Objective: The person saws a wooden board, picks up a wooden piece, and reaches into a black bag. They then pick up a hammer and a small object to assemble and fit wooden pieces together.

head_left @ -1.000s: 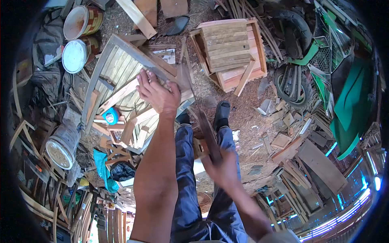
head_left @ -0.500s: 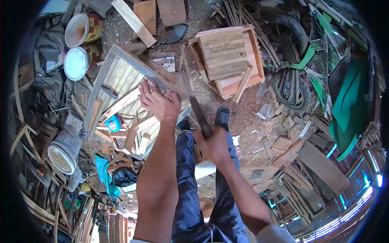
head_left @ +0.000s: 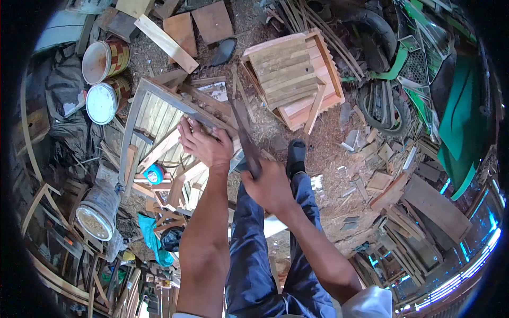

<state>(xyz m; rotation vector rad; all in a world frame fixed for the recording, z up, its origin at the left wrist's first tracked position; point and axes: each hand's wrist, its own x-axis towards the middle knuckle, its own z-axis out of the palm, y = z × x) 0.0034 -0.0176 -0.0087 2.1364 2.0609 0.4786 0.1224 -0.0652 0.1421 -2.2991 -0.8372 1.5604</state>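
My left hand (head_left: 205, 146) presses down on a wooden strip (head_left: 186, 170) at the edge of a slatted wooden bench (head_left: 135, 114), its fingers bent over the wood and the thumb out to the right. Just to its right, my right hand (head_left: 269, 185) is closed round the dark handle of a hand saw (head_left: 247, 140). The narrow blade points away from me, beside the bench's right corner, and is partly blurred. A hammer (head_left: 142, 137) lies on the bench slats. Near it is a round blue-lidded tub (head_left: 154, 174).
A slatted wooden box (head_left: 283, 71) stands on the floor ahead. Two paint buckets (head_left: 101, 103) are at left, with a clear bucket (head_left: 97, 220) nearer. Green motorcycle parts (head_left: 395, 74) and wood scraps (head_left: 379, 180) lie at right. A loose plank (head_left: 167, 43) lies beyond the bench.
My right hand has drawn slightly left, and the saw now stands closer to my left hand. My left hand stays on the wood. The whole view has shifted slightly.
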